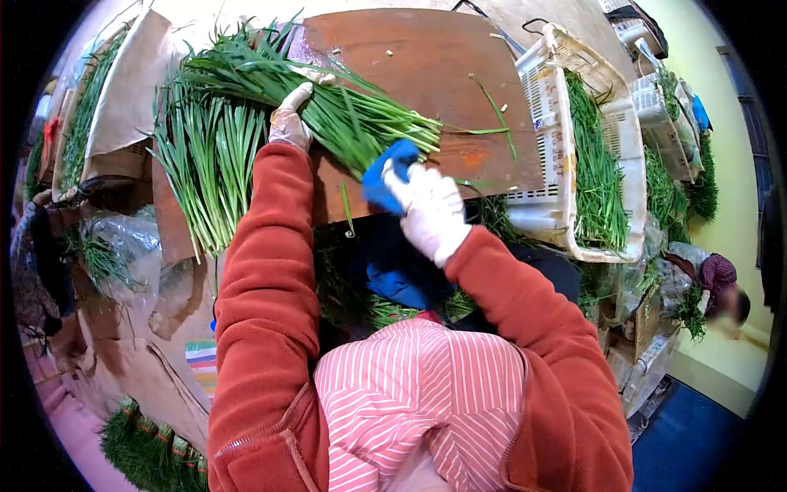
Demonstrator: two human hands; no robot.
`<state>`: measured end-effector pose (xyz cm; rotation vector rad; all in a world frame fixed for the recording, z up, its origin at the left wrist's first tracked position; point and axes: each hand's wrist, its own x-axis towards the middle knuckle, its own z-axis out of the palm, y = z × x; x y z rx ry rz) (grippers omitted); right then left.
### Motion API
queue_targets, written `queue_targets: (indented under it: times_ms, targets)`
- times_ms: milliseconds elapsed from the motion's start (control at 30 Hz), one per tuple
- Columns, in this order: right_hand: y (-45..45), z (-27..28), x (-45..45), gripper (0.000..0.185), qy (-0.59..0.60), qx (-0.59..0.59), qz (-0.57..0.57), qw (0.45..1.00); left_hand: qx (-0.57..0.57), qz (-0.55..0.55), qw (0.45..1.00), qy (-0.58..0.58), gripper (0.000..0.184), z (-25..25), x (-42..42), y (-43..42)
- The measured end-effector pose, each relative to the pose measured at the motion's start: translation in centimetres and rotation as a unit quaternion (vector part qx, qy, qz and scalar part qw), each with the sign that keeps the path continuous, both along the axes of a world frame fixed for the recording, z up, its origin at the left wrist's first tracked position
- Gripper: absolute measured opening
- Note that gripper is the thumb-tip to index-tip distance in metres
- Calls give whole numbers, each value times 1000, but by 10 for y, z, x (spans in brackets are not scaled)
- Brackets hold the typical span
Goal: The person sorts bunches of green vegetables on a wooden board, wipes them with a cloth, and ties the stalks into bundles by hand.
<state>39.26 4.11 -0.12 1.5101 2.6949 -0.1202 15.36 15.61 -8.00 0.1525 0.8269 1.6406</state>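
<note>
My left hand, in a pale glove, is closed around a bunch of garlic chives held slantwise over a brown board. The leaf tips point to the upper left and the pale stem ends to the right. My right hand, also gloved, grips a blue cloth against or very near the lower side of the bunch by the stem ends. The cloth is smeared by motion. Another pile of garlic chives lies on the board's left side, stems toward me.
A white plastic crate holding chives stands right of the board. Loose leaves and bits of stem lie on the board. Tied bunches sit at the lower left. Another person is at the far right.
</note>
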Motion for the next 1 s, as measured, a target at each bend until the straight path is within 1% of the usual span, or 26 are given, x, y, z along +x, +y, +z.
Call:
queue_targets:
  times_ms: [33,100,133,167,200,233,267,300,333,367,433,500,567,633,667,700,733,767,833,900,933,967,1000]
  targets:
    - [-12,-2,2,62,40,-8,64,997,-4,0,1000,1,25,4,-1,-4]
    - [-28,5,5,51,21,8,93,995,-7,-55,998,26,25,13,1,-8]
    - [-30,10,10,45,8,-9,118,993,-2,-22,1000,14,25,6,2,-4]
    - [-32,13,15,39,-4,-27,144,989,-3,-23,1000,14,25,4,2,-5]
    - [-34,16,18,32,-24,-66,135,988,0,-31,999,20,25,9,3,-8]
    - [-36,5,23,27,-12,-73,123,990,5,-39,999,25,25,13,3,-9]
    - [-40,3,38,26,3,-82,174,981,9,-49,998,25,25,17,3,-10]
    - [-39,22,44,25,18,-91,224,970,9,-49,998,25,25,15,3,-9]
    - [-37,34,47,26,43,-142,216,965,12,-41,999,28,25,12,3,-8]
    - [-29,41,51,30,117,-168,210,956,14,-32,999,30,25,9,1,-7]
    - [-8,61,50,40,240,-103,182,948,-2,-37,999,13,25,7,-3,-6]
    - [10,65,37,48,201,24,98,974,-16,-48,999,-4,25,6,-3,-4]
    - [28,49,18,48,164,73,48,983,-9,-19,1000,-6,27,5,-1,-2]
    - [28,7,14,48,-36,67,50,996,40,-16,999,14,27,15,4,-5]
    - [16,-4,21,47,-29,150,87,984,22,-32,999,29,27,8,-2,-3]
    - [5,-2,29,48,11,105,90,990,4,-46,998,44,26,-1,-10,-2]
    - [-6,8,41,46,-3,34,83,996,-58,-51,996,54,25,0,-13,-3]
    - [-17,17,55,44,-16,-39,73,996,-59,-51,996,53,25,1,-11,-4]
    - [-30,23,94,39,-31,-138,51,989,-38,-34,999,15,24,3,-8,-6]
    - [-21,41,105,39,49,-81,-20,995,-50,-33,998,27,23,6,-8,-6]
    - [-8,46,102,39,48,0,-8,999,-63,-39,996,43,22,8,-5,-6]
    - [8,60,85,41,108,33,-24,993,-61,-42,996,43,22,12,-1,-8]
    - [26,61,71,44,158,81,-24,984,-25,-62,997,38,21,18,0,-11]
